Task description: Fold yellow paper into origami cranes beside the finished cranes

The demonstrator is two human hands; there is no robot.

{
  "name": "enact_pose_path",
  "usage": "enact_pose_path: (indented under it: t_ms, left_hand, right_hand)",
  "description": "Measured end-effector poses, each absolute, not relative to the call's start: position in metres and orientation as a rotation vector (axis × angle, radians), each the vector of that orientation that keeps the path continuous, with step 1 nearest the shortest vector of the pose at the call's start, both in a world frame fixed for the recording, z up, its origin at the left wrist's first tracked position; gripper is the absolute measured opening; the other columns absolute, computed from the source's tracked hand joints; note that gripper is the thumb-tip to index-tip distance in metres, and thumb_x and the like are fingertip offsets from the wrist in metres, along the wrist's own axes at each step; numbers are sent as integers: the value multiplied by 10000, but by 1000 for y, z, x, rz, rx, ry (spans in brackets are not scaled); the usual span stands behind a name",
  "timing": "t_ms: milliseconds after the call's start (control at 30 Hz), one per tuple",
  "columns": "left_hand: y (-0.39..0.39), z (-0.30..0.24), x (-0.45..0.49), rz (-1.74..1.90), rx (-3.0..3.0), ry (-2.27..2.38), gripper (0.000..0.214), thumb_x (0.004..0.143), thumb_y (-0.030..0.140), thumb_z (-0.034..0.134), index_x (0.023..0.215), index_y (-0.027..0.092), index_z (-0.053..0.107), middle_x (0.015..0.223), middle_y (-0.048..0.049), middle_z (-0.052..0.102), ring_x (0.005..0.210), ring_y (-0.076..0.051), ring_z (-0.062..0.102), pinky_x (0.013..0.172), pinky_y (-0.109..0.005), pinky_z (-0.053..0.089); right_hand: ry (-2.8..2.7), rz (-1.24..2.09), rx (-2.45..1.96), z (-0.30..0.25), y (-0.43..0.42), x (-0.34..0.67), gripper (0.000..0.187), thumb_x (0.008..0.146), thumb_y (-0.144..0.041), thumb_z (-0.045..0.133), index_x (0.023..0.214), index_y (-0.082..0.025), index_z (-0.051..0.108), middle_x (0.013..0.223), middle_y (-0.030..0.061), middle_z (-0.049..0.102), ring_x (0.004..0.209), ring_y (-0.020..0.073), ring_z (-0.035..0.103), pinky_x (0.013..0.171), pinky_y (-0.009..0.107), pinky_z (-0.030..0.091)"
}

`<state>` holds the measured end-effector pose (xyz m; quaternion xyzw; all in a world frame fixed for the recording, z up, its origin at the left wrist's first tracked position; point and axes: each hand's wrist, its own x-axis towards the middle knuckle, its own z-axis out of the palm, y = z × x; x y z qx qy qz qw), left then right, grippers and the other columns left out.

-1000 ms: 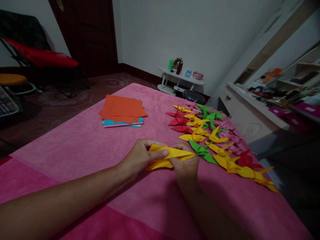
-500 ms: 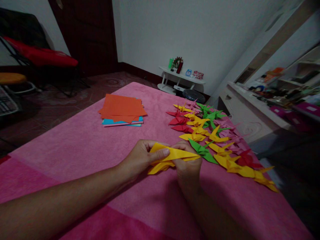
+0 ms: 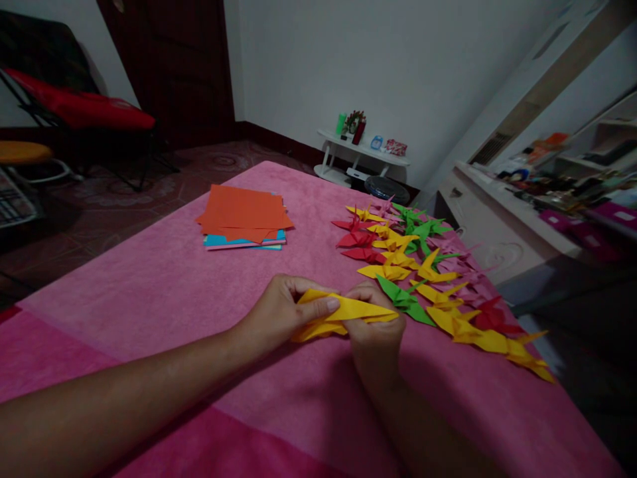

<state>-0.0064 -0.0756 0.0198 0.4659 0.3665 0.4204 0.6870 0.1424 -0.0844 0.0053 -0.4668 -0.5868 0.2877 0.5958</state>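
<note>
A folded yellow paper piece (image 3: 348, 311) is held just above the pink cloth (image 3: 164, 285), both hands pinching it. My left hand (image 3: 279, 312) grips its left end, thumb pressed on top. My right hand (image 3: 375, 332) closes on its right underside, fingers curled beneath the pointed flap. Just right of my hands lies a green folded crane (image 3: 405, 302), the near end of a row of several finished paper cranes (image 3: 423, 265) in yellow, red, green and pink.
A stack of flat paper sheets (image 3: 243, 216), orange on top with blue and pink below, lies at the far centre of the cloth. A white dresser (image 3: 497, 226) stands past the right edge. A small white shelf (image 3: 363, 156) and a red chair (image 3: 79, 109) stand beyond.
The yellow piece's pointed flap has shifted slightly rightward and flattened as my fingers press it. My hands stay in nearly the same place.
</note>
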Motion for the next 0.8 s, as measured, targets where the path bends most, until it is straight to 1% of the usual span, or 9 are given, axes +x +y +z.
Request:
enact_pose_path:
  t_ms: [133,300,400,500,600,700,800]
  left_hand:
    - [-78,22,-5,968,1061,873,202,695,311,762,725,111,746,623,-25,660,514,-81,540,471,-163,396]
    - [-76,22,-5,958,1087,929,237,709,344,735,740,109,738,617,-43,671,490,-102,555,441,-182,393]
    - [-72,20,-7,987,1092,1014,248,700,347,734,713,99,723,614,-45,663,493,-100,555,443,-181,397]
    - [-68,19,-8,1015,1078,1080,264,704,354,725,685,93,691,593,-38,645,484,-99,546,433,-182,392]
    - [-67,19,-8,1070,1127,1087,229,707,331,726,703,106,686,593,-17,634,498,-94,546,449,-179,412]
    - [-66,18,-9,1135,1242,1085,183,675,275,760,775,128,717,676,-9,673,560,-92,578,497,-166,446]
    - [-66,17,-10,1135,1310,1080,154,685,256,754,797,151,746,724,-16,712,598,-102,612,533,-167,472]
  right_hand:
    - [-1332,724,-1099,7,-86,142,105,642,-119,630,629,-183,549,605,-42,518,560,105,475,501,217,364]
    - [-1260,943,-1120,9,-86,142,74,640,-185,637,663,-183,567,588,-46,509,519,98,447,462,209,340]
    - [-1200,1113,-1067,6,-86,144,91,665,-219,627,744,-185,597,632,-37,543,538,107,480,482,216,363]
    - [-1180,1183,-1033,3,-84,146,126,698,-233,622,813,-183,618,663,-25,576,561,116,517,499,220,388]
    - [-1151,1163,-1059,2,-82,145,94,694,-221,631,774,-173,617,641,-24,576,558,115,527,506,215,405]
    - [-1156,1125,-1081,3,-80,143,66,683,-212,647,713,-160,621,628,-21,570,557,108,516,507,210,408]
    - [-1168,1128,-1090,2,-79,141,68,683,-214,653,692,-153,624,610,-25,558,543,100,499,495,204,397]
